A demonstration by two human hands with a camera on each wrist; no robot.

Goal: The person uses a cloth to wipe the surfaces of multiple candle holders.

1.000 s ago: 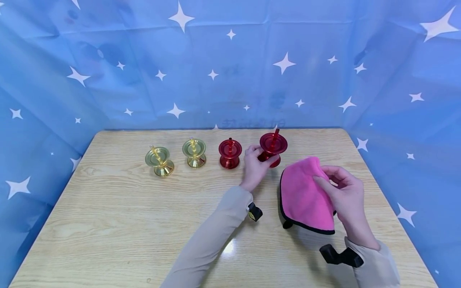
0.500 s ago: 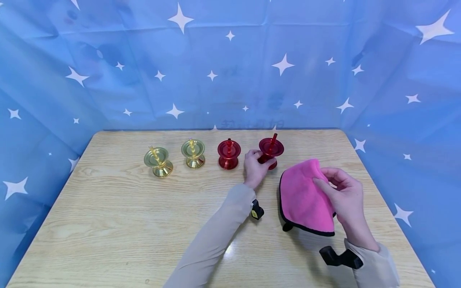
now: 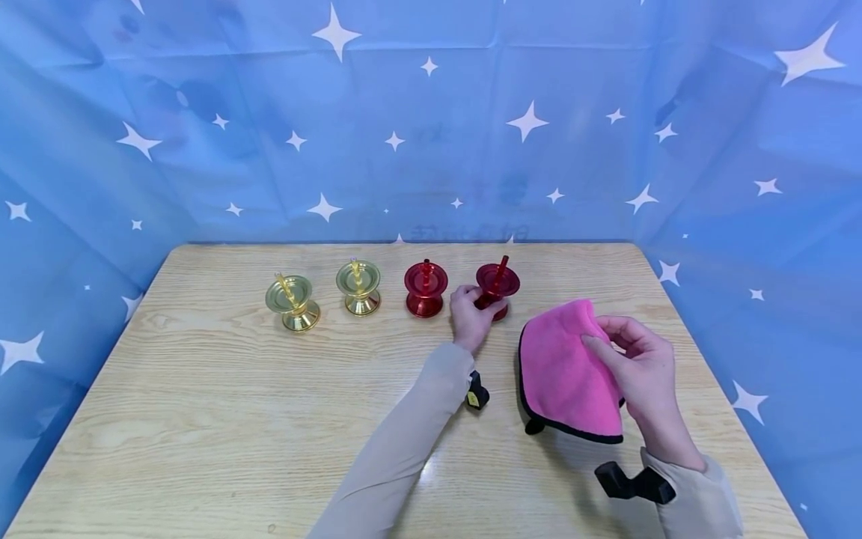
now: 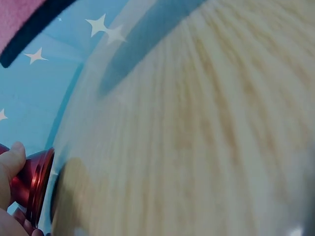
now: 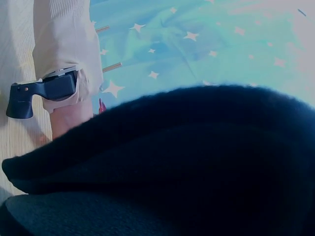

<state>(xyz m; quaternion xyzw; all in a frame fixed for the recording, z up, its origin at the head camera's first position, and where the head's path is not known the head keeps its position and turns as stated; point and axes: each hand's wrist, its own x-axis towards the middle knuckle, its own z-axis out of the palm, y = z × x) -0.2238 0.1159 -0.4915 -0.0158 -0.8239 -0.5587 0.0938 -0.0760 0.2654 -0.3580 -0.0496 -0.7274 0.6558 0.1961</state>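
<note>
The left hand (image 3: 471, 318) grips the rightmost red candle holder (image 3: 498, 280) by its waist, probably safest for slippery metal, at the far side of the tabletop (image 3: 202, 419); the right hand (image 3: 641, 367) pinches soft-looking pink cloth (image 3: 567, 370).

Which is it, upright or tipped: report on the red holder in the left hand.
Upright: the red holder has its dish on top and its base below, gripped by the left hand.

Found faint, character-like marks (image 3: 438, 233) low on the blue star-printed backdrop (image 3: 404, 172), too blurred to read. Noted a small yellow label (image 3: 474, 401) on the black left-wrist device (image 3: 480, 391), likewise illegible. Read no text, number or brand in any view.
</note>
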